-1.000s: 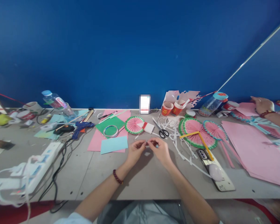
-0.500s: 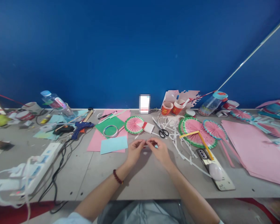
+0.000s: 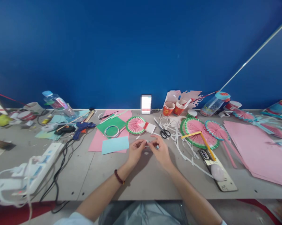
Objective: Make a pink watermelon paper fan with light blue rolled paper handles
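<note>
My left hand [image 3: 137,152] and my right hand [image 3: 161,151] meet above the grey table, thumbs and forefingers pinched together. Between the fingertips is a small pale piece, mostly hidden, with a bit of light blue by the right fingers; its kind is too small to make out. Just beyond them lies a round pleated paper fan [image 3: 135,125], pink with a green rim and a white-and-red handle piece [image 3: 149,127]. A light blue paper [image 3: 115,145] is left of my left hand. Black-handled scissors [image 3: 164,133] rest beyond my right hand.
Green paper [image 3: 103,127] and a tape roll [image 3: 111,131] lie left, near a blue glue gun [image 3: 82,128] and a white power strip [image 3: 43,165] with cables. On the right are white paper strips [image 3: 182,153], watermelon fans [image 3: 197,137], a phone [image 3: 226,184], pink sheets [image 3: 258,153] and paper cups [image 3: 168,108].
My right hand's fingers have lifted and spread a little while its thumb and forefinger stay at the left fingertips. Otherwise the hands and the things on the table hold their places.
</note>
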A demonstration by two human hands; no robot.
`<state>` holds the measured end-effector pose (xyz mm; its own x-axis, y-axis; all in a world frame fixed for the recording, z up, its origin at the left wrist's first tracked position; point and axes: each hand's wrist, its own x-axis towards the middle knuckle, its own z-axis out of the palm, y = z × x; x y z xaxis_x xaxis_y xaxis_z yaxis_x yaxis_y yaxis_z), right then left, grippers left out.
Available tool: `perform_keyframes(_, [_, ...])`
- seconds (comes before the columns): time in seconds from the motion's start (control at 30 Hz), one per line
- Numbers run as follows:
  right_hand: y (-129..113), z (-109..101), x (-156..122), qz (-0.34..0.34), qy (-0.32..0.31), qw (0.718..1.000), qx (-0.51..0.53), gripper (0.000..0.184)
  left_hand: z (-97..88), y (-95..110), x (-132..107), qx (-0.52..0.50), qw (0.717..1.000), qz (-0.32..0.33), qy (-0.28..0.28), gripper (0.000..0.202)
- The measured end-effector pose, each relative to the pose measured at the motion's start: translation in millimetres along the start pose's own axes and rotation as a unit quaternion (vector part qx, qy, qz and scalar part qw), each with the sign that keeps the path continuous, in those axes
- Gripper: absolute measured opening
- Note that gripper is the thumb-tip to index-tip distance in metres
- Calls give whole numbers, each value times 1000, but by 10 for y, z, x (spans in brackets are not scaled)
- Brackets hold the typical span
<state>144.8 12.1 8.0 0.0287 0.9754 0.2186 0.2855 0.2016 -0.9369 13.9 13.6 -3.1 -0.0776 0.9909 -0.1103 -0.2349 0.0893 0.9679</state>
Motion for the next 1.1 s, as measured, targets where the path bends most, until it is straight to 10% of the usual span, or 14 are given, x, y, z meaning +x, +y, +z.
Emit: perform_keyframes(1.1, [66, -47, 49, 10, 7, 1000, -10, 21, -26, 43, 11, -22, 999, 1, -23, 27])
